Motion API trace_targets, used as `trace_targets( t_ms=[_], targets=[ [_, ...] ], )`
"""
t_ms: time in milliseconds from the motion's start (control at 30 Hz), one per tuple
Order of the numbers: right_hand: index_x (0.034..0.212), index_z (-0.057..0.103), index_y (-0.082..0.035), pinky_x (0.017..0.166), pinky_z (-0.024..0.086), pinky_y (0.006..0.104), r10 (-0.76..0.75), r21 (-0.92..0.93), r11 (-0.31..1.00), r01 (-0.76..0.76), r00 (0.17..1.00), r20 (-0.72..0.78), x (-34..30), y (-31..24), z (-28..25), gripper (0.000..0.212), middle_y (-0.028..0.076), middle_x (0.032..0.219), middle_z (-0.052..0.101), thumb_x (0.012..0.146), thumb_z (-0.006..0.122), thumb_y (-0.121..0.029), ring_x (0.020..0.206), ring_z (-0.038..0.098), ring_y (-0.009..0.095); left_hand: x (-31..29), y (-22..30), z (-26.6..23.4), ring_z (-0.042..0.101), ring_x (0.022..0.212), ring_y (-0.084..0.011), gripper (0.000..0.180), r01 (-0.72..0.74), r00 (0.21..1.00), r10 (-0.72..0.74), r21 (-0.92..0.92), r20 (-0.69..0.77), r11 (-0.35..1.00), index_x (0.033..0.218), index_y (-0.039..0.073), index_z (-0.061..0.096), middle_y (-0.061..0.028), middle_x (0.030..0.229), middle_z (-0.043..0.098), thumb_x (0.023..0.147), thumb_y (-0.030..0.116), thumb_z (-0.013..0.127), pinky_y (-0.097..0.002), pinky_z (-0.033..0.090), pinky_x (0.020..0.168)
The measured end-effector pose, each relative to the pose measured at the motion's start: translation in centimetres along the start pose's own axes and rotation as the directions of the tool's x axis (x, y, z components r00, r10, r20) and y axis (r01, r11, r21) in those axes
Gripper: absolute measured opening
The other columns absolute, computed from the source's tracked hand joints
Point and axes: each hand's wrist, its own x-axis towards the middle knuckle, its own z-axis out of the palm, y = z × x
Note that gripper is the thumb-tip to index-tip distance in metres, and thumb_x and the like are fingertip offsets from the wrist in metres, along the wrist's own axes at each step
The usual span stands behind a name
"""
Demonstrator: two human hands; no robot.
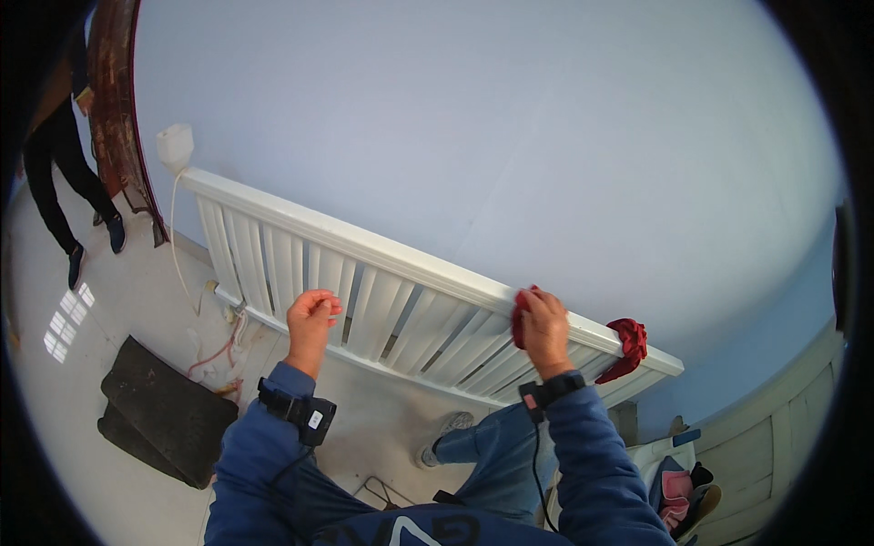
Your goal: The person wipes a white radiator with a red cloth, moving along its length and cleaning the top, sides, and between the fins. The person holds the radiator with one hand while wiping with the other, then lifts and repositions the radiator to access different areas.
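Observation:
A long white slatted panel [382, 282] stands along the pale blue wall, its top rail slanting from the far left to the near right. My right hand [546, 332] is closed around a red cloth [521, 318] and presses it against the top rail, right of the middle. Farther right, a second red cloth [628, 350] hangs draped over the same rail. My left hand [312, 318] is held in front of the slats with its fingers curled in, and nothing shows in it.
A dark folded mat [168, 409] lies on the floor at left, near cords [218, 359]. A white box [175, 146] sits at the panel's far left end. Beyond, a person [68, 173] stands by a brown door frame [118, 100]. Assorted items [678, 496] fill a container at lower right.

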Motion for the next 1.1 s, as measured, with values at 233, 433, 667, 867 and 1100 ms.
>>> trace_targets(
  t_ms=[233, 433, 667, 867, 1100],
  targets=[
    [0.112, 0.067, -0.008, 0.094, 0.050, 0.0439, -0.278, 0.117, 0.955, 0.273, 0.960, 0.037, 5.8, -8.5, 5.9, 0.038, 0.012, 0.117, 0.065, 0.074, 0.072, -0.007, 0.116, 0.059, 0.035, -1.0, -1.1, 3.8, 0.069, 0.088, -0.0167, 0.014, 0.065, 0.985, -0.072, 0.052, 0.154, 0.997, 0.109, 0.005, 0.063, -0.0074, 0.099, 0.070, 0.096, 0.005, 0.058, -0.0285, 0.054, 0.072],
    [0.111, 0.068, -0.008, 0.095, 0.050, 0.0439, -0.286, 0.178, 0.945, 0.274, 0.957, 0.047, 6.8, -9.5, 6.5, 0.039, 0.011, 0.118, 0.065, 0.072, 0.073, -0.003, 0.117, 0.058, 0.035, -1.8, -1.0, 5.0, 0.069, 0.090, -0.0165, 0.014, 0.051, 0.953, -0.072, 0.078, 0.295, 0.996, 0.110, 0.003, 0.063, -0.0072, 0.099, 0.070, 0.097, 0.006, 0.059, -0.0284, 0.054, 0.073],
    [0.113, 0.069, -0.005, 0.092, 0.052, 0.0404, 0.107, 0.545, 0.831, -0.110, 0.994, 0.037, 5.9, -8.5, 8.5, 0.032, 0.014, 0.114, 0.067, 0.081, 0.068, 0.000, 0.109, 0.062, 0.034, -1.6, -0.7, 4.7, 0.069, 0.090, -0.0162, 0.013, 0.037, 0.956, -0.068, 0.114, 0.284, 0.993, 0.108, 0.003, 0.064, -0.0065, 0.099, 0.070, 0.096, 0.008, 0.060, -0.0284, 0.053, 0.075],
    [0.112, 0.070, -0.011, 0.090, 0.053, 0.0382, 0.146, 0.684, 0.687, -0.245, 0.969, 0.200, 7.9, -7.3, 8.3, 0.031, 0.013, 0.110, 0.067, 0.083, 0.065, -0.001, 0.104, 0.063, 0.033, -1.5, -1.4, 4.0, 0.069, 0.089, -0.0155, 0.013, -0.011, 0.962, -0.021, 0.117, 0.272, 0.993, 0.108, 0.004, 0.064, -0.0059, 0.099, 0.071, 0.096, 0.007, 0.060, -0.0281, 0.053, 0.073],
    [0.107, 0.069, -0.007, 0.090, 0.052, 0.0432, -0.327, 0.373, 0.894, 0.250, 0.931, 0.161, 11.8, -13.4, 11.2, 0.029, 0.014, 0.112, 0.066, 0.079, 0.067, -0.002, 0.106, 0.060, 0.036, -1.6, -1.5, 3.7, 0.069, 0.090, -0.0163, 0.021, 0.051, 0.979, -0.054, 0.020, 0.196, 0.999, 0.117, 0.004, 0.060, -0.0067, 0.102, 0.070, 0.097, 0.003, 0.057, -0.0277, 0.053, 0.073]
  ],
)
